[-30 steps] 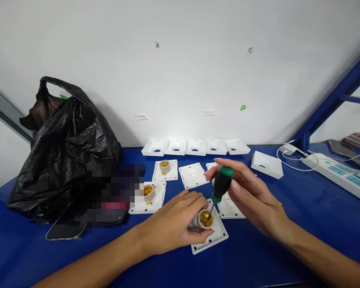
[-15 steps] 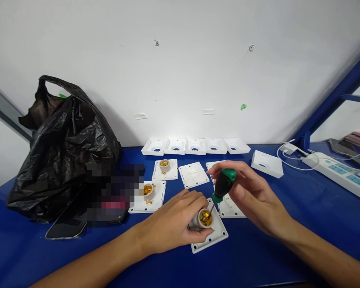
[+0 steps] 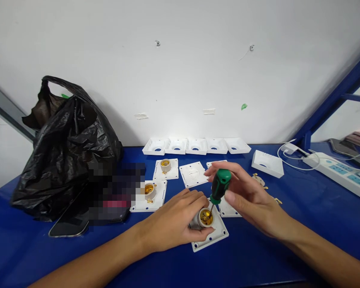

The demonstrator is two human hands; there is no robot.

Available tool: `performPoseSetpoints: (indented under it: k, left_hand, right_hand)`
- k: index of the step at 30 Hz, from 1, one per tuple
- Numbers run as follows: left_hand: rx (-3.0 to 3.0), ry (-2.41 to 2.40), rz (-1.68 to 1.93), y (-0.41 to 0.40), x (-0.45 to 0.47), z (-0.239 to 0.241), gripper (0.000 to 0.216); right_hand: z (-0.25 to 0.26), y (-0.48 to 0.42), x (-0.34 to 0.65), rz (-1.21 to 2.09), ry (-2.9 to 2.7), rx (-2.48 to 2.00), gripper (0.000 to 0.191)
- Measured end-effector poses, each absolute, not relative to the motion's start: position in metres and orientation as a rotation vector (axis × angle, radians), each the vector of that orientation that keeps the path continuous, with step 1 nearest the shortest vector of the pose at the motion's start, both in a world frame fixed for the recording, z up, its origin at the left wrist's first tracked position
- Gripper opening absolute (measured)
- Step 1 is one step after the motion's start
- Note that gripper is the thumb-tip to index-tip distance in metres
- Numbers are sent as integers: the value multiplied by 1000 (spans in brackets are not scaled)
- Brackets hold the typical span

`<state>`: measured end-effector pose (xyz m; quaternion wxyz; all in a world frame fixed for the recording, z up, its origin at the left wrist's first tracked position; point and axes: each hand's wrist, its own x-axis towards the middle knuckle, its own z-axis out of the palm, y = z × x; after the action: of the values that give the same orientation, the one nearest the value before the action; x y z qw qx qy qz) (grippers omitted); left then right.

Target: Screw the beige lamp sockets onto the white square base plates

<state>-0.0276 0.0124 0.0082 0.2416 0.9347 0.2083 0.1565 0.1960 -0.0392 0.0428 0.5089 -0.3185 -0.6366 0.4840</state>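
My left hand [image 3: 178, 220] is closed around a lamp socket [image 3: 206, 218], a pale ring with a brass inside, on a square white base plate [image 3: 216, 235]. Thumb and fingers wrap its left side and hide part of it. With thumb and fingers, my right hand [image 3: 252, 202] holds a green and black screwdriver [image 3: 220, 187], tilted slightly. Its shaft reaches down into the socket; the tip is hard to see. Partly behind my right hand lies another white plate [image 3: 228, 210]. Small brass-coloured parts [image 3: 258, 179] lie to the right of that hand.
Two plates with sockets [image 3: 165, 165] stand at the left, near a bare plate [image 3: 193, 175]. Several white square covers [image 3: 196, 146] line the wall; another cover [image 3: 267, 163] lies right. A black plastic bag [image 3: 69, 156], a phone [image 3: 70, 222] and a power strip [image 3: 342, 172] flank the work.
The screwdriver handle has turned and tilted a little, and my right thumb and fingers have shifted left with it. Brass parts show beyond my right hand. My left hand stays on the socket.
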Motion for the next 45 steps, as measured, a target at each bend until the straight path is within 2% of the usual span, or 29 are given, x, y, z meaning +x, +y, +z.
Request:
performPoseSetpoints:
  k: [3,8,12,22,32,36,40,45]
  left_hand:
    - [2565,574,426,12,-27,8,29]
    - [2576,558,437,12,-27,9,29]
    - [2582,552,439,12,-27,11,27]
    - [2568,552,458,12,-27,9,27]
    - [2548,553,423,12,-27,12,22]
    - [2537,562,433,12,-28,13,18]
    - [2542,557,436,12,-28,12,22]
    - [2548,562,423,11,-28,11,22]
  right_hand:
    - [45,-40,194,1041,-1524,-787,41]
    - [43,-39,195,1141,-1583,-763,43]
    - [41,-39,194,941,-1509,-768,36]
    - [46,-38,198,985,-1603,-716,31]
    - [44,-41,198,1076,-1668,-749,43]
    - [34,-43,196,826,-1756,-841,64]
    - [23,-44,195,693,-1712,-839,68]
    - [21,-44,194,683,-1681,-843,67]
